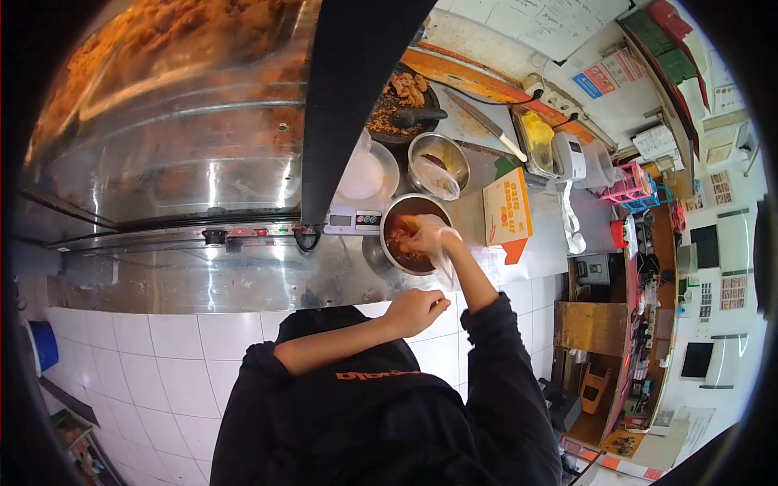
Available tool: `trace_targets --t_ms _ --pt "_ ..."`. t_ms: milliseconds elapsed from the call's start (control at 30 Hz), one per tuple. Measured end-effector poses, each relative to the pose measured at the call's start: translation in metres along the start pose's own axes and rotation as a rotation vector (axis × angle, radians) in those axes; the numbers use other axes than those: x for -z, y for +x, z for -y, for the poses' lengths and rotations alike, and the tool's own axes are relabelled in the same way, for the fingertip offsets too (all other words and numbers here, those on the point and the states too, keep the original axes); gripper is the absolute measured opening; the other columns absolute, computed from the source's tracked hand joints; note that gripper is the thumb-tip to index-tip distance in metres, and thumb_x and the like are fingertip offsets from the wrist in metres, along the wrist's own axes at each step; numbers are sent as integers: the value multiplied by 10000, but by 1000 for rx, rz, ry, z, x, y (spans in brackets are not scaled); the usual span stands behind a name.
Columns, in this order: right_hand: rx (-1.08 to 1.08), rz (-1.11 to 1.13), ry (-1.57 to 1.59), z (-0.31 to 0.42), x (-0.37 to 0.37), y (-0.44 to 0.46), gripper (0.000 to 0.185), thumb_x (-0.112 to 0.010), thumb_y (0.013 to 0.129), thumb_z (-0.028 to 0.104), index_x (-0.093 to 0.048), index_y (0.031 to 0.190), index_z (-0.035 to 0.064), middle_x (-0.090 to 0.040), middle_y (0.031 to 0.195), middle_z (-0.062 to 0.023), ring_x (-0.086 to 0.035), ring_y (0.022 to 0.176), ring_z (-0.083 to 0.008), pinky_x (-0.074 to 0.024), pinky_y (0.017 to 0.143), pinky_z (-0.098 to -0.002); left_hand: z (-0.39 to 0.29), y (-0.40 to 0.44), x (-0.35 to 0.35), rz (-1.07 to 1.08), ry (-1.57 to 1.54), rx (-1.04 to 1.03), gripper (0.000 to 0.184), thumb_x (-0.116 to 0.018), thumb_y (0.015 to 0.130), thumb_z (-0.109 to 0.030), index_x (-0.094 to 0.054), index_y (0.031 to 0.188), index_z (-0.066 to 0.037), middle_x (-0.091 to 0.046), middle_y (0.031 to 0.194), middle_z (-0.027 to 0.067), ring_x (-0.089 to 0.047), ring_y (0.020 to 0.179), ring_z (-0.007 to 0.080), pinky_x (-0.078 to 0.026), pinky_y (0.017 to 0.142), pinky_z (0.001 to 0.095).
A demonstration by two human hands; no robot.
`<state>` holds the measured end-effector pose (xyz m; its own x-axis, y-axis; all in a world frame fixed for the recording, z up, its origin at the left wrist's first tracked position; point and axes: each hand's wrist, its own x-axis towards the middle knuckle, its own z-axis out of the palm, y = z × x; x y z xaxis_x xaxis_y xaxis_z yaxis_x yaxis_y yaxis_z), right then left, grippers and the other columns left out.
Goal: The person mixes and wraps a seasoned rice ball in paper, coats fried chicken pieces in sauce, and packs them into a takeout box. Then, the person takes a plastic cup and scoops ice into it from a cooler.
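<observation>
My right hand (427,237), in a clear plastic glove, reaches into a round metal bowl (391,257) of reddish food (399,234). Its fingers are bent down into the food, and what they may hold is hidden. My left hand (416,313) is bare and curled closed just in front of the counter's edge, near the bowl, with nothing seen in it. Behind the bowl stands a second metal bowl (455,155) with clear plastic in it. A digital scale (353,219) lies to the left, below a pale round container (366,174). An orange and white box (506,208) stands at the right.
A black mortar (433,101) with food and a pestle (417,117) is at the back. Right of it are a long knife (486,121) and a container of yellow food (536,139). A glass-fronted warmer (186,154) fills the left. A paper strip (570,219) hangs at the right.
</observation>
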<state>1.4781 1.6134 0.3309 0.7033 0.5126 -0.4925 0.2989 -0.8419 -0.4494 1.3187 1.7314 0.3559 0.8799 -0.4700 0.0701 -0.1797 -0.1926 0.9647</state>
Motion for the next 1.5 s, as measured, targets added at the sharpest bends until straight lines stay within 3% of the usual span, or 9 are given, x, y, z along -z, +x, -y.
trace_targets --t_ms 233,300,567,700,767,967,1067,1267,1500 --pt "-91 224 -196 16 -2 15 491 -721 559 245 -584 1000 80 -623 858 -162 -602 779 -280 -487 681 -350 3 -11 7 68 52 61 254 -504 859 -303 -599 863 -67 -617 651 115 -594 618 305 -447 592 408" --pt "-157 -275 -528 17 -19 8 487 -746 533 271 -603 971 115 -617 901 -180 -597 829 -309 -491 706 -382 10 -12 9 53 41 76 253 -507 857 -306 -599 870 -71 -618 652 117 -596 625 306 -448 600 409" --pt "-234 -173 261 0 23 -16 374 -670 648 302 -639 926 55 -618 874 -187 -589 839 -328 -478 715 -350 12 -14 12 84 30 134 250 -510 855 -310 -606 886 -81 -629 695 122 -603 648 305 -456 613 405" --pt "34 48 -318 -17 5 16 413 -666 635 344 -637 917 44 -616 904 -181 -579 861 -340 -465 747 -383 14 -14 5 117 131 114 275 -507 854 -328 -612 883 -75 -633 688 108 -610 651 289 -463 608 396" --pt "30 53 -208 -14 -7 17 424 -675 617 347 -614 908 44 -606 910 -193 -570 877 -348 -455 777 -407 23 -14 1 129 203 134 287 -505 855 -337 -614 883 -74 -633 680 103 -611 656 286 -465 604 393" --pt "-134 -116 -326 18 -3 0 399 -690 604 313 -563 881 55 -585 900 -211 -565 894 -351 -455 798 -412 37 -12 9 218 55 412 307 -488 865 -347 -606 927 -71 -627 645 71 -594 483 203 -468 535 348" --pt "-261 -585 -162 19 -25 -9 318 -709 564 304 -582 696 44 -569 882 -207 -553 893 -355 -455 780 -397 39 -12 12 179 -45 458 296 -485 870 -331 -601 938 -67 -619 626 54 -568 417 158 -459 492 315" --pt "-250 -288 -145 33 -2 -19 352 -713 559 298 -617 785 46 -587 840 -172 -559 869 -324 -456 771 -374 49 -11 9 191 -31 423 294 -499 866 -314 -587 947 -45 -608 607 41 -568 423 148 -453 466 303" --pt "-133 -275 -145 34 -22 -24 334 -715 575 248 -646 859 87 -621 862 -139 -591 838 -309 -474 742 -372 76 -7 -2 -50 -286 509 263 -450 901 -246 -527 964 -3 -604 709 75 -579 454 154 -433 397 266"
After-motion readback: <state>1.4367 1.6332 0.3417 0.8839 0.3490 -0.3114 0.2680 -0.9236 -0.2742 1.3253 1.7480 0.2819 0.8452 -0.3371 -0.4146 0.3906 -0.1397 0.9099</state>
